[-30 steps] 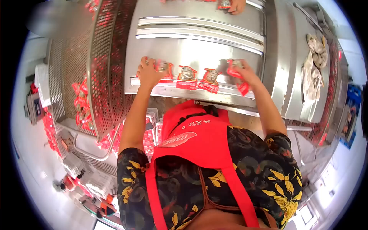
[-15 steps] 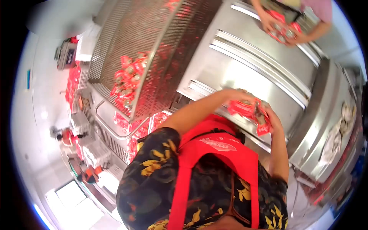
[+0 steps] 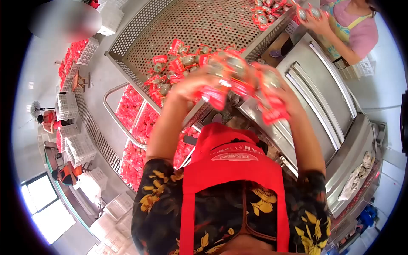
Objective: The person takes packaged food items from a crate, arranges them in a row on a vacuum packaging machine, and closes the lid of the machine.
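Both hands up, over the near corner of the perforated bin (image 3: 170, 21), close to the steel surface (image 3: 321, 87). Left hand (image 3: 191, 87) and right hand (image 3: 285, 95) together grip a bunch of red packets (image 3: 233, 70), one hand at each end. Probably squeezed inward so the middle ones, with no palm beneath that I can see, stay wedged. Loose packets (image 3: 187, 60) lie heaped in the bin, mostly at the near end; its walls likely keep them from sliding out.

Across the surface, a co-worker's hand (image 3: 318, 23) holds more packets, partly cut off by the top edge.

Hard to make out: the held bunch is motion-blurred, so no sure count (four, perhaps, with overlaps). Fingertips are lost in red wrapping; cannot tell how each finger bears. Bunch and forearms hide part of the bin's near rim; touching it or clear of it, cannot tell.
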A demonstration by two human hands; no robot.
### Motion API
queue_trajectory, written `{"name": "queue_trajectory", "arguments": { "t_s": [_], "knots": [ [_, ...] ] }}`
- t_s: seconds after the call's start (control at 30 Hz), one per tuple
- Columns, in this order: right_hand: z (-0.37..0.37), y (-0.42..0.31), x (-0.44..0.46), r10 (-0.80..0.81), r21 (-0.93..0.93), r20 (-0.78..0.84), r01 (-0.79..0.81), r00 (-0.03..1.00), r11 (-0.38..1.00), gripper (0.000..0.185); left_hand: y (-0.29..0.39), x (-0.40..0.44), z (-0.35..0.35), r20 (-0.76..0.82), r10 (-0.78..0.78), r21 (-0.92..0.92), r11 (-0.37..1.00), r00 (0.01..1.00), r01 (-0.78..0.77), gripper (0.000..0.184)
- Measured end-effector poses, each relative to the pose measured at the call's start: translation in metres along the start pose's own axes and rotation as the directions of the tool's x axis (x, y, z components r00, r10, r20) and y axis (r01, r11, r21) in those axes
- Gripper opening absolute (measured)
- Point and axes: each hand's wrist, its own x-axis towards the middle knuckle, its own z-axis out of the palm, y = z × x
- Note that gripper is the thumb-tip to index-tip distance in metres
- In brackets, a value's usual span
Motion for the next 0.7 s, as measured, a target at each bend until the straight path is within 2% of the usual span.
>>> {"name": "queue_trajectory", "arguments": {
  "t_s": [0.03,0.07,0.1,0.13,0.17,0.2,0.23,0.27,0.3,0.33,0.37,0.4,0.43,0.47,0.53,0.57,0.6,0.63,0.67,0.7],
  "knots": [
    [0.029,-0.001,0.028,0.080,0.116,0.083,-0.089,0.993,0.989,0.061,0.013,-0.024,-0.027,-0.082,0.053,0.007,0.999,0.995,-0.053,0.094],
    [0.052,0.004,0.057,0.123,0.080,0.137,-0.134,0.983,0.988,0.059,0.024,-0.046,-0.053,-0.155,0.068,0.035,0.997,0.986,-0.063,0.093],
    [0.070,0.022,0.088,0.092,0.094,0.181,-0.110,0.979,0.989,0.058,0.032,-0.064,-0.078,-0.226,0.082,0.064,0.996,0.971,-0.069,0.091],
    [0.086,0.038,0.117,0.089,0.074,0.196,-0.105,0.976,0.992,0.055,0.037,-0.078,-0.102,-0.215,0.084,0.061,0.996,0.973,-0.072,0.091],
    [0.100,0.053,0.139,0.086,-0.028,0.130,-0.083,0.988,0.996,0.054,0.036,-0.088,-0.126,-0.324,0.063,0.113,0.993,0.944,-0.027,0.090],
    [0.107,0.065,0.156,0.117,-0.124,0.135,-0.101,0.984,0.987,0.055,0.033,-0.092,-0.148,-0.426,0.049,0.160,0.987,0.904,0.022,0.088],
    [0.100,0.098,0.180,-0.055,-0.352,0.136,0.100,0.989,0.930,0.061,0.027,-0.094,-0.168,-0.403,0.048,0.160,0.987,0.914,0.019,0.088],
    [0.103,0.110,0.186,-0.113,-0.696,0.011,0.088,0.994,0.713,0.062,0.018,-0.095,-0.186,-0.485,0.044,0.263,0.960,0.873,0.098,0.086],
    [0.106,0.114,0.189,-0.207,-0.923,-0.088,-0.002,0.974,0.385,0.062,0.007,-0.094,-0.203,-0.560,0.055,0.356,0.917,0.827,0.181,0.083],
    [0.110,0.100,0.190,-0.147,-0.942,-0.154,-0.100,0.977,0.321,0.068,-0.009,-0.091,-0.221,-0.535,0.049,0.360,0.916,0.843,0.175,0.083],
    [0.104,0.102,0.197,-0.157,-0.941,-0.179,-0.123,0.971,0.315,0.068,-0.027,-0.087,-0.236,-0.576,0.129,0.501,0.836,0.807,0.224,0.083],
    [0.091,0.108,0.207,-0.241,-0.954,-0.222,-0.159,0.945,0.254,0.071,-0.036,-0.084,-0.245,-0.598,0.218,0.624,0.731,0.771,0.276,0.082],
    [0.075,0.112,0.216,-0.325,-0.959,-0.262,-0.207,0.909,0.196,0.074,-0.038,-0.079,-0.246,-0.549,0.283,0.733,0.616,0.787,0.289,0.085],
    [0.060,0.115,0.225,-0.372,-0.950,-0.301,-0.245,0.878,0.193,0.084,-0.041,-0.072,-0.243,-0.481,0.336,0.826,0.483,0.810,0.290,0.089],
    [0.030,0.119,0.244,-0.307,-0.908,-0.418,-0.403,0.855,0.113,0.090,-0.043,-0.065,-0.234,-0.572,0.245,0.814,0.292,0.783,0.503,0.101],
    [0.020,0.120,0.250,-0.206,-0.897,-0.417,-0.437,0.885,-0.062,0.091,-0.043,-0.061,-0.221,-0.610,0.215,0.792,0.169,0.763,0.586,0.108],
    [0.006,0.125,0.261,0.040,-0.917,-0.398,-0.396,0.916,-0.051,0.086,-0.060,-0.063,-0.238,-0.523,0.238,0.852,0.179,0.818,0.493,0.114],
    [-0.001,0.137,0.280,0.193,-0.917,-0.389,-0.357,0.901,-0.180,0.080,-0.049,-0.061,-0.218,-0.608,0.175,0.793,0.100,0.774,0.601,0.116],
    [0.007,0.125,0.265,0.106,-0.913,-0.392,-0.372,0.914,-0.165,0.081,-0.036,-0.058,-0.203,-0.646,0.145,0.745,-0.093,0.749,0.660,0.115],
    [0.014,0.120,0.256,0.051,-0.902,-0.419,-0.409,0.907,-0.140,0.083,-0.043,-0.063,-0.244,-0.522,0.140,0.814,-0.213,0.841,0.541,0.111]
  ]
}}
